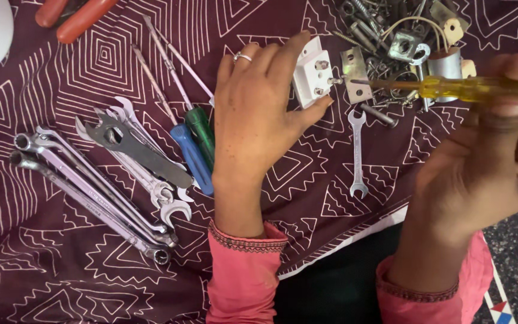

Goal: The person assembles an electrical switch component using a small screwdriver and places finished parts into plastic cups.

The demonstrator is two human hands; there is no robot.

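Observation:
My left hand grips a small white plastic socket block, held between thumb and fingers just above the patterned maroon cloth. A ring sits on one finger. My right hand holds a screwdriver with a clear yellow handle; its metal shaft points left and the tip meets a screw on the side of the white block. Both sleeves are pink.
Several spanners lie in a pile at the left. Blue- and green-handled screwdrivers rest under my left wrist. A small spanner lies by the block. Loose metal hardware is heaped at the top right; orange plier handles at top left.

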